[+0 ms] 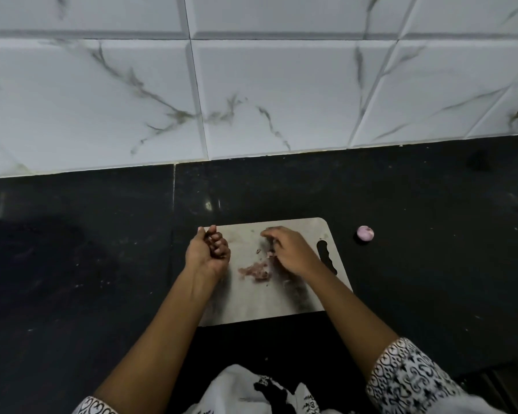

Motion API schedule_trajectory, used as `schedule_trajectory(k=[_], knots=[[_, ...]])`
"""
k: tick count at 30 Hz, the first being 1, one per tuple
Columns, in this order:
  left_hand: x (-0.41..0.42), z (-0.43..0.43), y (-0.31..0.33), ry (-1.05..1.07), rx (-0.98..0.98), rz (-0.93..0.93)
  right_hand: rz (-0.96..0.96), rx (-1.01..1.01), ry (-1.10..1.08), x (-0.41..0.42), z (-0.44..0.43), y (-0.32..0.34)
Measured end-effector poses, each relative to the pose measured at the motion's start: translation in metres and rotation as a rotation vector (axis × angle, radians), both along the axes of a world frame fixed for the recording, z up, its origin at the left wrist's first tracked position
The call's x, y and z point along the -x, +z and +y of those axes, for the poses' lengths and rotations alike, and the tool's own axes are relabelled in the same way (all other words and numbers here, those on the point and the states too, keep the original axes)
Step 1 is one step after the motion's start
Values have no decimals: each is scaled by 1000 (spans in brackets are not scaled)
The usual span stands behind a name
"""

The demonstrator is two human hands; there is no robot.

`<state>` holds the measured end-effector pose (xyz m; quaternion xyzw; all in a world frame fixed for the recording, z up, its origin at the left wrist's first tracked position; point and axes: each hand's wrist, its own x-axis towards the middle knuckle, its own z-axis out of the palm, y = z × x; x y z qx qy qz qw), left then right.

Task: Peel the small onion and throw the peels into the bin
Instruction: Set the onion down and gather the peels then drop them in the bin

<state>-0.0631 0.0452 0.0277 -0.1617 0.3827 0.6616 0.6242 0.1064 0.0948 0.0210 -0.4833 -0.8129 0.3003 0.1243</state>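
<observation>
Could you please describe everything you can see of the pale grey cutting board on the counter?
The pale grey rectangular cutting board looks smooth and smudged, with rounded corners and a wavy handle slot near its right edge. It lies flat on the black stone counter. A heap of pinkish onion peels sits near its middle. The right hand reaches over it, fingertips among peel scraps; the left hand, fingers curled, is at its far left corner, contact unclear.
</observation>
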Motion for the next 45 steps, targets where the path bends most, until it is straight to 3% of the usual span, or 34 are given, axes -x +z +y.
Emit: schedule_trajectory(k=[2,11,15,19,24,27,29,33,38,41,45], knots=[[4,-4,-3,10,1,0,-116,-63,100,9,-6,-10],[15,-14,-19,12,-19,-91,-291,-265,516,-9,-42,-20],[10,-18,-20,12,-12,-97,-242,-357,563,-30,-37,-26],[1,-17,-20,3,-8,-77,-85,-398,424,-32,-41,-37],[-22,-15,-13,-27,-14,-34,464,76,-267,-10,-25,0],[-34,-10,-12,-27,-68,-79,597,88,-238,13,-31,33],[-40,-9,-10,-24,-125,-115,541,3,-153,30,-41,44],[-45,-8,-11,0,-219,-107,167,-114,30,47,-49,41],[-41,-7,-10,-53,-226,-106,-119,-346,230,45,-50,33],[-42,-10,-8,-114,-255,-83,-75,-341,207,41,-46,38],[-38,-5,-12,-67,-222,-101,85,-191,220,34,-37,45]])
